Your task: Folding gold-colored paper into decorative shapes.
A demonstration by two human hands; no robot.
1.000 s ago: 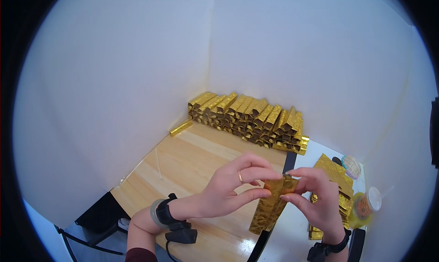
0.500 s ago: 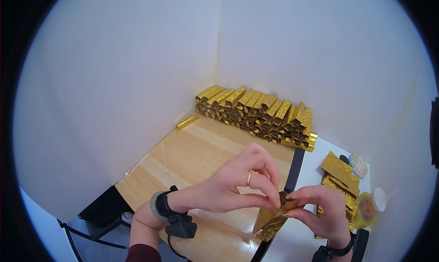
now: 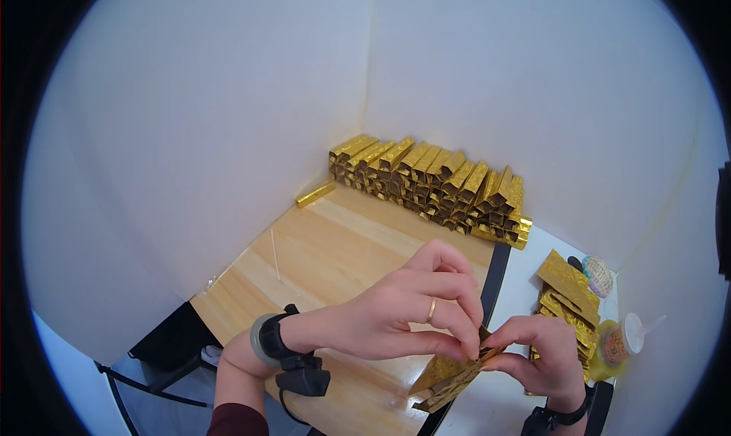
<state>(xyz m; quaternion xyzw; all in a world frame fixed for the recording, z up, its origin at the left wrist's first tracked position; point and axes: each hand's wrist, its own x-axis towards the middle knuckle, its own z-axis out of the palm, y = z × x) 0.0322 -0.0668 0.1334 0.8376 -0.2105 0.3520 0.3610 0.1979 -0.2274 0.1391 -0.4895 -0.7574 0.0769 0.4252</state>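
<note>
Between my hands is a gold patterned card box [image 3: 449, 376], partly folded, with its lower end hanging over the table's dark edge strip. My left hand [image 3: 415, 306] pinches the upper end of this box with thumb and forefinger, the other fingers curled. On the other side of that same end, my right hand [image 3: 539, 352] grips the card between thumb and fingers. Its exact folds are partly hidden by my fingertips. Beside my right hand lies a stack of flat gold card blanks [image 3: 567, 303] on the white surface.
Many folded gold boxes [image 3: 426, 181] are piled at the back against the wall. One gold piece [image 3: 315, 194] lies apart at their left. A lidded clear cup [image 3: 626, 337] and a knitted ball [image 3: 596, 274] stand at the right. A thin clear stick [image 3: 276, 255] lies on the wooden table [image 3: 343, 238].
My left hand has shifted slightly right, its fingertips closer to my right hand at the box end. The box has flattened and turned a little. The view has shifted slightly.
</note>
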